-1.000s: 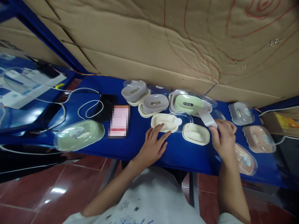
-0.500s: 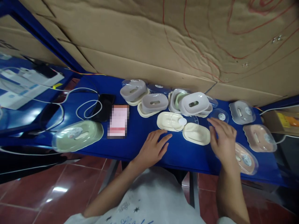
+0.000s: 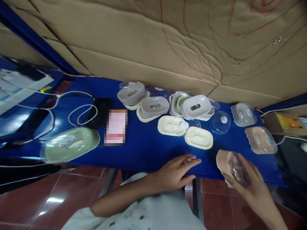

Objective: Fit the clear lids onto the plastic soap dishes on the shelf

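Observation:
A pink soap box with a clear lid (image 3: 226,164) is gripped in my right hand (image 3: 250,182), tilted up near the table's front edge. My left hand (image 3: 178,172) is empty, fingers apart and pointing right, at the front edge. Beyond it lie two cream oval trays (image 3: 198,138), one of them partly under a clear lid (image 3: 193,127) with a white sticker. Behind these, grey oval dishes with slots (image 3: 196,107) are stacked on cream ones. Another clear lid (image 3: 220,123) rests right of the stack.
At right stand a grey lidded box (image 3: 244,115) and a pink lidded box (image 3: 261,140). A green lidded box (image 3: 72,143), a blurred-out phone (image 3: 116,127), a black device (image 3: 99,111) and white cables (image 3: 82,118) lie left. Cardboard (image 3: 134,41) walls the back.
My right hand has moved down and right, taken hold of the pink soap box and lifted it into a tilt. My left hand has shifted right and nearer my body.

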The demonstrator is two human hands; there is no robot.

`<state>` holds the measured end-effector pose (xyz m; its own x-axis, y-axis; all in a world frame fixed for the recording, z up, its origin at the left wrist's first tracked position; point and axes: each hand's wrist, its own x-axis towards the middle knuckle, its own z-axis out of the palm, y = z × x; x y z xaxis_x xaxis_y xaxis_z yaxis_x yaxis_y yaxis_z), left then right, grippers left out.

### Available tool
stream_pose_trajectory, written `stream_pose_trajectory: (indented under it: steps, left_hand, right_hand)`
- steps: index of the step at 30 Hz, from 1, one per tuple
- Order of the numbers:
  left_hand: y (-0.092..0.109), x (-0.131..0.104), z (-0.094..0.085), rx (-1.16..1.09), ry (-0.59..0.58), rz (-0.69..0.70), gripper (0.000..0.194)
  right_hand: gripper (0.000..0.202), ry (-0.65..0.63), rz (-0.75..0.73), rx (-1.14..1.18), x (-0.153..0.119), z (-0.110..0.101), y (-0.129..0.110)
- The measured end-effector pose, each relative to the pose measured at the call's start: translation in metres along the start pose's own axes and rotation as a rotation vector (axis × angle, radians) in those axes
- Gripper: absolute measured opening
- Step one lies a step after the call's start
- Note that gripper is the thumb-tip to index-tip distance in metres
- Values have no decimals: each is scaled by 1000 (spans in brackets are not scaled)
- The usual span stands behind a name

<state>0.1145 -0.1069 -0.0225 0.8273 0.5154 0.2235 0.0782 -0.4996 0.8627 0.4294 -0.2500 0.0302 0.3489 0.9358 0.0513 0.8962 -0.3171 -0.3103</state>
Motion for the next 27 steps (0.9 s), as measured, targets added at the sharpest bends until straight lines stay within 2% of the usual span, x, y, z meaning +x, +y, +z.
stream_pose_trajectory:
  steps: [2,3,4,6,9,12,14,16,18,21,25,27]
  left_hand:
    - [0,4,11,-347,13,-62,109]
    - [0,6,14,-510,29,-86,126]
    - [0,7,15,-652,62,-107,135]
    - [0,7,10,-846,171,-152,134]
    - [-1,-1,-13,-950,381,-211,119]
    - [-5,-18,-35,-942,543,-279,115]
    - [-11,-30,-43,-894,661,-328,118]
    - [-19,-38,-45,-842,791,-354,118]
    - [-24,-41,-48,-790,899,-355,116]
    - [-24,-30,-68,-661,1000,-318,108]
    - [-22,14,-124,-522,989,-171,107]
    - [-26,40,-152,-515,971,-94,115]
  right_hand:
    - [91,-71,-55,129,-2,4,-34]
    - [92,-103,-122,184,0,9,-51]
    - [94,-137,-216,232,6,14,-68]
    - [93,-208,-427,316,24,23,-100]
    - [93,-241,-622,325,68,25,-138]
    - [91,-84,-711,176,127,18,-159]
    - [85,21,-717,48,169,16,-164]
    - [77,43,-727,-50,206,16,-168]
    - [67,67,-726,-79,228,17,-174]
    - [60,48,-803,51,230,12,-198]
    - [65,-216,-1067,308,211,5,-243]
    - [47,-220,-1080,428,212,3,-257]
